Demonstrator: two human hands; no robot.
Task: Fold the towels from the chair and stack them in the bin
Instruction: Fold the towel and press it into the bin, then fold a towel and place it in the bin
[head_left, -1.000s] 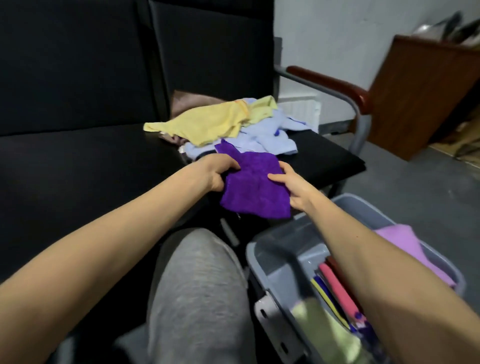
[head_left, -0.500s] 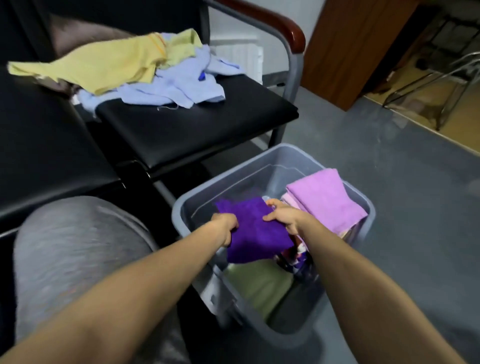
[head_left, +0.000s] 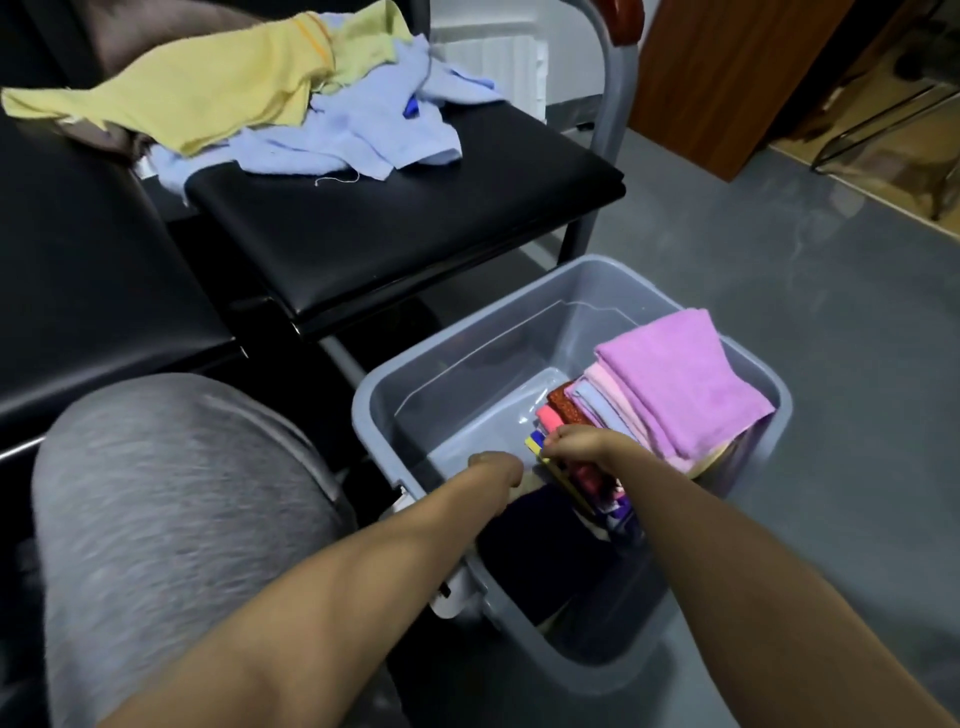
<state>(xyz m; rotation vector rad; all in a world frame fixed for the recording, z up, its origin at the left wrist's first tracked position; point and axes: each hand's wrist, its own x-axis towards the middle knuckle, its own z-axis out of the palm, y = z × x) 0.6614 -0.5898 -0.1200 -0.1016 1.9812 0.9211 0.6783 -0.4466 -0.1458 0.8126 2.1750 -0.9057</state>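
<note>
The grey bin (head_left: 582, 270) stands on the floor beside the black chair (head_left: 415, 223). Both my hands are down inside it. My left hand (head_left: 496, 467) is curled at the top edge of the dark purple towel (head_left: 545, 530), which hangs low in the bin's near half. My right hand (head_left: 579, 444) sits with bent fingers against the edges of the folded towels (head_left: 582, 405) standing at the right; whether it grips anything is unclear. A folded lilac towel (head_left: 675, 374) lies on top of them. On the chair lie a yellow towel (head_left: 208, 93) and a light blue towel (head_left: 363, 135), both unfolded.
My knee in grey trousers (head_left: 171, 493) is at the left, close to the bin. The chair's metal arm with a wooden rest (head_left: 618, 31) rises behind the bin. A wooden cabinet (head_left: 727, 78) stands at the back right on the grey floor (head_left: 779, 260).
Both hands carried the purple towel from the chair seat over to the bin and lowered it inside. The view swung down and to the right.
</note>
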